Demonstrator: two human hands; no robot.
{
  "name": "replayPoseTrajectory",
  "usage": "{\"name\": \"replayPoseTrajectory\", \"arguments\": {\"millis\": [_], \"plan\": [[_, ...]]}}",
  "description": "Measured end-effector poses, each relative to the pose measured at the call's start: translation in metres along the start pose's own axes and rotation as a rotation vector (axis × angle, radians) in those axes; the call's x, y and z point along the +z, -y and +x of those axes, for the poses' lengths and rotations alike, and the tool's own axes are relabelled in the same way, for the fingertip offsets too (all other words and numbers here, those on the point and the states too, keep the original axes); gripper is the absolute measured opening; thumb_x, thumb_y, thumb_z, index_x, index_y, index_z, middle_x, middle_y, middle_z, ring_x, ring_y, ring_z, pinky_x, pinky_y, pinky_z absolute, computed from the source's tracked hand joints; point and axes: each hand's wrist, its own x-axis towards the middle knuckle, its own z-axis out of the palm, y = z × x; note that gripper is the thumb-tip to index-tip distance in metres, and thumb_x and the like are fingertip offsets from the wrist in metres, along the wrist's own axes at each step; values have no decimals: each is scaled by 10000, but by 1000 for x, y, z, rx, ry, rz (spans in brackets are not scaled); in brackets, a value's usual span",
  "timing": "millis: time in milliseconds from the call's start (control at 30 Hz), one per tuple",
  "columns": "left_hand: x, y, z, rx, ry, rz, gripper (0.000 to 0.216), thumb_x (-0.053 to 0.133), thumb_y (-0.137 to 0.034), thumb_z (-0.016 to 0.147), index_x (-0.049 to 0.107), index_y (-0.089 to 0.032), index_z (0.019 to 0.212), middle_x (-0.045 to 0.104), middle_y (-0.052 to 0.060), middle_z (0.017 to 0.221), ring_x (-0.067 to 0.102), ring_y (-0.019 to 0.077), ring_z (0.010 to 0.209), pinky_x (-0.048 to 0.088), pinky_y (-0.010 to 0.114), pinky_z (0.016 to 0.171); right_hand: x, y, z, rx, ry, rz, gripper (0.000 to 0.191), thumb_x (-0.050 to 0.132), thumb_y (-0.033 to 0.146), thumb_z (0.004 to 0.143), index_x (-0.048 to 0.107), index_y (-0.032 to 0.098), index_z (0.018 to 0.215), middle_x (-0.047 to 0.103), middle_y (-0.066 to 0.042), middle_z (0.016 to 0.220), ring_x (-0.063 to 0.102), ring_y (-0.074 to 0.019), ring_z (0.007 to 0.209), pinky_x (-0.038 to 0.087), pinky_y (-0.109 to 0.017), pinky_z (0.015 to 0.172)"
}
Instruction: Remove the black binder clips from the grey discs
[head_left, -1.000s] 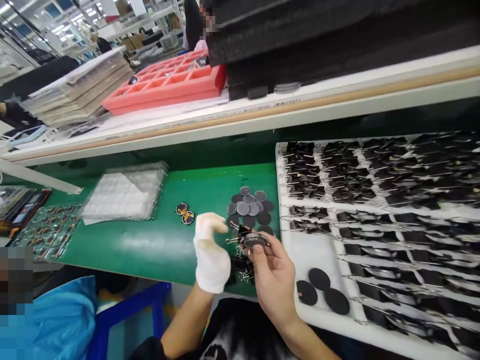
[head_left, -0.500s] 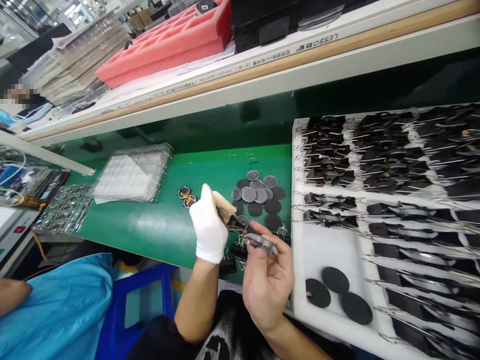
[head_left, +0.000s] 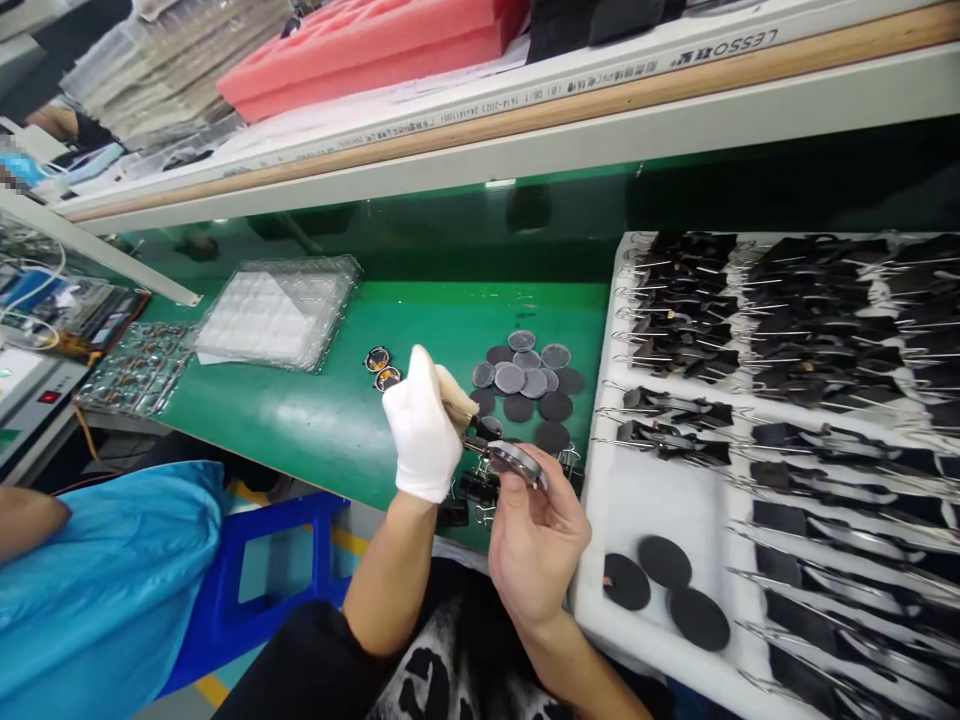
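My left hand (head_left: 424, 425), in a white glove, is closed on a binder clip (head_left: 474, 442), its wire handles partly hidden by the fingers. Bare, my right hand (head_left: 536, 535) grips a round, silver-rimmed watch case (head_left: 516, 462), tilted edge-on towards me. The clip's tip meets or nearly meets the case's left edge; contact is hard to make out. Below the hands lie several black binder clips (head_left: 480, 487) at the bench edge. Just beyond are clear round lenses (head_left: 510, 378) and black discs (head_left: 555, 406). Two small watch dials (head_left: 388, 380) rest left of the glove.
On the right, a white foam tray (head_left: 600, 590) holds rows of clipped black pieces (head_left: 690, 330) and loose black discs (head_left: 699, 618). Stacked clear plastic trays (head_left: 277, 310) lie left on the green bench (head_left: 300, 420). A shelf (head_left: 450, 150) overhangs the back. A co-worker's blue sleeve (head_left: 135, 570) is at left.
The camera view has shifted slightly. The watch case has turned a little and sits closer to the clip, while both hands keep their hold.
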Motion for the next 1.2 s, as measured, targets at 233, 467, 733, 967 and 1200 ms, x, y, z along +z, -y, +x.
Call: {"name": "replayPoseTrajectory", "arguments": {"millis": [233, 467, 733, 967, 1200], "plan": [[1, 3, -3, -38, 68, 27, 793, 305, -641, 1077, 550, -201, 464, 458, 13, 422, 422, 95, 396, 314, 265, 417, -1, 7, 1, -36, 53, -193, 147, 724, 276, 976, 769, 229, 1108, 726, -96, 1104, 728, -230, 1030, 647, -368, 859], [-79, 10, -8, 368, 627, 565, 716, 214, -703, 1050, 695, -190, 915, 657, 47, 730, 585, 157, 628, 433, 308, 613, -9, 31, 4, -365, -55, -96, 127, 701, 395, 1000, 725, 296, 1076, 568, -32, 877, 618, -222, 874, 595, -420, 784], [-132, 50, 4, 603, 1027, 1017, 402, 499, -391, 1061, 627, -208, 727, 570, 3, 672, 477, 135, 570, 298, 300, 575, -39, 46, -24, 59, 471, -42, 191, 549, 295, 1070, 711, 292, 1171, 616, -75, 1039, 687, -221, 944, 669, -405, 779], [-109, 25, 6, 813, 950, 502, 215, 517, -191, 957, 601, -229, 762, 633, 12, 690, 553, 146, 602, 417, 315, 621, -36, 43, -23, 210, 689, -153, 348, 691, 184, 986, 757, 341, 1290, 512, -97, 1614, 657, -287, 1331, 671, -371, 952], [-90, 5, -12, 353, 696, 277, 461, 395, -552, 1042, 636, -214, 1241, 682, 121, 1099, 658, 216, 909, 555, 380, 772, -24, 35, -16, -68, 671, -313, 487, 655, 44, 952, 733, 321, 1345, 608, -66, 1518, 606, -260, 1385, 539, -417, 1160]]}}
